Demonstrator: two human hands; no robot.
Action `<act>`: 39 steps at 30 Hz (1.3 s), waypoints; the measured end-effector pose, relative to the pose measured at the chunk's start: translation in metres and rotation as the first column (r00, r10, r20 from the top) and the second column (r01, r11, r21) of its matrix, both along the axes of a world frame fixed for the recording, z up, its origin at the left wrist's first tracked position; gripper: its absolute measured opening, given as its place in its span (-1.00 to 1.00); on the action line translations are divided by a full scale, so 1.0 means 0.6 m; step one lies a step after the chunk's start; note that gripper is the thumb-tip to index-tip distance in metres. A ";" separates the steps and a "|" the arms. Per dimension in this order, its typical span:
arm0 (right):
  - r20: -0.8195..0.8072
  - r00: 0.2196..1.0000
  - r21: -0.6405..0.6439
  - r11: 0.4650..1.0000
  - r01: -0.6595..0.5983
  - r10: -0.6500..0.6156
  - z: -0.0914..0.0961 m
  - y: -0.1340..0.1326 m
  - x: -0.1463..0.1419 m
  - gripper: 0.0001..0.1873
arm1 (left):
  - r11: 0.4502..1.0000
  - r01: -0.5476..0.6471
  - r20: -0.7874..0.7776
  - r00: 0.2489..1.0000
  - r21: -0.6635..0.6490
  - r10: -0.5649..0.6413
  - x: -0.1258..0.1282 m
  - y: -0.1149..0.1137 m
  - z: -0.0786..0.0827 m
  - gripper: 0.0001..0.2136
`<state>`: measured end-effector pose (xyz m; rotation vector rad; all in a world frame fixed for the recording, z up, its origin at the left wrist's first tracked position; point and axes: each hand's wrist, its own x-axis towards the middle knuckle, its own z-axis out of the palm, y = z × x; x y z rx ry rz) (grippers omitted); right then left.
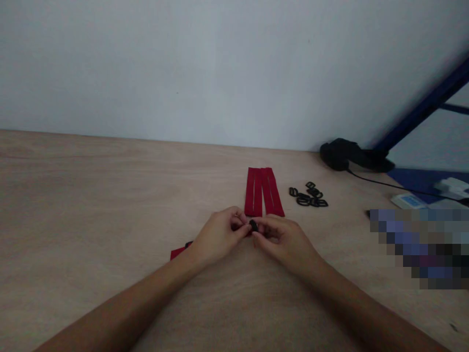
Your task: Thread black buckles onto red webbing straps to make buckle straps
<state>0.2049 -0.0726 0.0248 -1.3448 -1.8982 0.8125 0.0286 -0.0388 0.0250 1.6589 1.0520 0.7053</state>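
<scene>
My left hand (219, 234) and my right hand (283, 238) meet at the middle of a wooden table (91, 195), fingers pinched together on a small black buckle (253, 225). A bit of red strap shows at the buckle, and its other end (178, 252) sticks out from under my left wrist. Just beyond my hands lie two red straps (263, 191) side by side, pointing away from me. A small heap of black buckles (308, 195) lies to the right of them.
A black object (342, 153) with a cable sits at the back right by the white wall. A blue metal frame (425, 107) and a blue surface with pale items are at the far right. A blurred patch covers part of the right side.
</scene>
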 end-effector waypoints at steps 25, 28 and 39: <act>-0.386 0.913 -0.444 0.894 -0.057 -0.133 -0.011 0.017 0.012 -0.77 | 0.925 0.206 -0.183 0.971 0.320 -0.153 -0.001 -0.014 0.003 -0.64; -0.392 0.906 -0.455 0.890 -0.042 -0.158 -0.008 0.015 0.008 -0.79 | 0.922 0.205 -0.192 0.970 0.328 -0.147 0.003 -0.018 0.000 -0.60; -0.484 0.831 -0.532 0.846 -0.032 -0.273 0.000 0.013 -0.001 -0.71 | 0.915 0.226 -0.166 0.970 0.334 -0.179 0.005 -0.018 0.009 -0.72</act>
